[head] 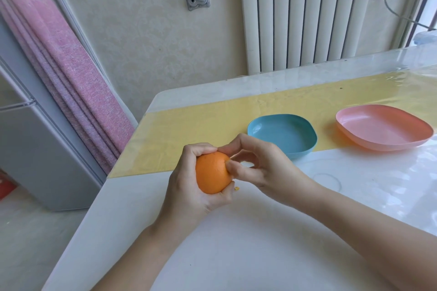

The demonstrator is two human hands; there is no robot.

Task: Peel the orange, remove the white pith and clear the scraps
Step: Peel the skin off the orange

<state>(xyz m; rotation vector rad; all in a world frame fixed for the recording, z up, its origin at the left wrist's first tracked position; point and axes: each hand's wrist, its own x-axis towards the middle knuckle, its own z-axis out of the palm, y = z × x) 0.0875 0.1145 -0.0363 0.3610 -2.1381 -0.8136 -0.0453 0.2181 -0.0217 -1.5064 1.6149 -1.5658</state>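
One long white counter (236, 243) fills the room's near side, glossy under a clear sheet, with one flat yellow strip (189, 125) running across it. Behind it stands one ribbed white radiator (307, 19), and to the left hangs one coarse pink curtain (59, 66) in folds.

Two shallow plastic dishes sit on the strip, both smooth and rounded-square, near each other but apart: one pink dish (383, 130), the wider, and one blue dish (281, 132).

Two bare hands meet above the counter's near-left part, in front of the blue dish. The left hand (189, 184) cups the fruit from below and behind, fingers curled over its top. The right hand (260, 165) is bent narrow, its thumb tip and forefinger pinching at the rind on the upper right side.

One orange (211, 172), round, dimpled and with its skin on, sits in that grip, held clear of the counter. One tiny yellow fleck (236, 188) shows by the left thumb; whether it lies on the counter I cannot tell.
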